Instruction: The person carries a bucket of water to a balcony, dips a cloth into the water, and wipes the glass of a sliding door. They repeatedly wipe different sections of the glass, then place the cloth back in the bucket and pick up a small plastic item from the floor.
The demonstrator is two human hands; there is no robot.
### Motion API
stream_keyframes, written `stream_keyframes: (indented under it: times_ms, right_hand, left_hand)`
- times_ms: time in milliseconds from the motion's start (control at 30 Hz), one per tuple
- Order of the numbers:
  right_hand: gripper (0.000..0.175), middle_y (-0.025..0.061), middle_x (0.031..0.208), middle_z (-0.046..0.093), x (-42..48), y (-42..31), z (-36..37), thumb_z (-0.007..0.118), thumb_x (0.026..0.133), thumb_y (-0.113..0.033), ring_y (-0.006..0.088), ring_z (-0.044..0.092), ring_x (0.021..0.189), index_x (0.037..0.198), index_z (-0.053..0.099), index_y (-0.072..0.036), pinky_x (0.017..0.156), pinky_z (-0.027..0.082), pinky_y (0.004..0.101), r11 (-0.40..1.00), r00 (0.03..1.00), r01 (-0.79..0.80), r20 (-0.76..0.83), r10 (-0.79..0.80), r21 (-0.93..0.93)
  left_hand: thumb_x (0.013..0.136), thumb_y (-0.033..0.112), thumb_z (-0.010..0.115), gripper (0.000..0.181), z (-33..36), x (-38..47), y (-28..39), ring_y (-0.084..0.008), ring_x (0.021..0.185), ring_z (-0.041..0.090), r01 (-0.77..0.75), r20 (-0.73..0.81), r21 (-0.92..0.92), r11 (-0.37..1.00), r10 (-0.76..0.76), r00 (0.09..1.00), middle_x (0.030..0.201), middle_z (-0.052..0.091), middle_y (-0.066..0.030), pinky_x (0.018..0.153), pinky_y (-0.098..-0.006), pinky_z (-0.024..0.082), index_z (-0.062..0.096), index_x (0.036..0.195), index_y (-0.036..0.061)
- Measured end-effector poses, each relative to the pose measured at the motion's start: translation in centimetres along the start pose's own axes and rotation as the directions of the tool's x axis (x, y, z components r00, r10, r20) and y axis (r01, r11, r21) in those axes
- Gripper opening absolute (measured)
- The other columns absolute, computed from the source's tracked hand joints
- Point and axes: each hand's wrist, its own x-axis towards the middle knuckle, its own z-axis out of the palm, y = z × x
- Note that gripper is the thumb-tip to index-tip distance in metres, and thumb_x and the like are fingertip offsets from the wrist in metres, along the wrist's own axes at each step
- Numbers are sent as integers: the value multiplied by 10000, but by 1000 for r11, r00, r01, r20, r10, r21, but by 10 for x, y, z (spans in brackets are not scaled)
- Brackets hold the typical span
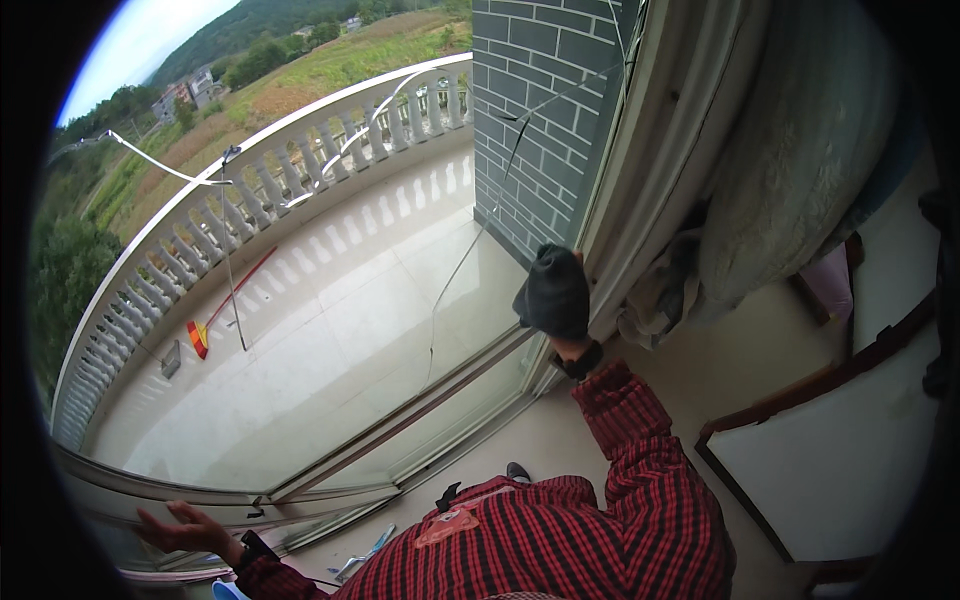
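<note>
My right hand (573, 348) is raised at the right edge of a large glass pane (352, 292). It is shut on a dark grey cloth (555, 292), which covers most of the fingers. The cloth lies beside the pale window frame (622, 247); whether it presses on the glass, I cannot tell. Low on the left, my left hand (184, 529) holds nothing, its fingers apart, near the lower window rail (172, 499). Thin, jagged, crack-like lines (517, 150) run down across the pane.
Beyond the glass is a tiled balcony with a white balustrade (285, 169), a broom (198, 339), a dustpan (171, 360) and a thin pole (232, 285). A bunched curtain (780, 180) hangs at right, above a dark-edged white panel (832, 450). Toothbrush-like packaging (365, 553) lies below.
</note>
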Motion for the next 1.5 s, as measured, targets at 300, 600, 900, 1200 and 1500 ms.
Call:
stream_keyframes:
  times_ms: [300,600,900,1200,1500]
  right_hand:
    - [183,55,1132,626,95,-25,83,565,1060,-163,152,614,972,1205,577,-52,919,503,309,357,773,444,150,-617,-822]
    - [201,101,1033,518,-47,70,-55,758,745,-125,327,509,955,928,678,-101,851,427,446,-962,924,-101,335,-185,-254]
    - [92,125,1043,523,25,-49,29,546,996,-104,283,524,988,1052,561,-33,915,434,375,-848,631,-219,593,-500,-483]
    - [203,116,1043,498,-84,-22,-113,401,1103,-206,264,511,993,1046,488,-32,950,418,382,-272,280,-226,205,-938,-935]
    - [266,197,1095,537,-85,-35,-72,354,1127,-201,372,536,1061,1125,523,5,986,416,423,-496,411,-368,341,-845,-787]
  left_hand:
    - [1038,285,586,549,-4,6,6,-434,1417,412,-17,5,17,1000,17,1000,1517,460,-217,1114,-552,343,458,1525,66]
    - [1011,270,607,548,-10,18,15,-461,1369,450,-41,1,45,998,41,999,1483,470,-249,1117,-583,369,468,1497,57]
    - [1015,311,580,557,-4,11,4,-470,1377,419,-81,5,83,993,80,997,1467,479,-222,1115,-579,342,445,1488,51]
    - [1004,303,585,566,-4,10,3,-484,1388,406,-96,14,79,992,95,995,1473,482,-207,1106,-591,343,439,1489,50]
    - [1022,323,565,561,-4,8,5,-482,1410,386,-89,9,42,995,89,996,1507,480,-142,1139,-585,310,430,1489,42]
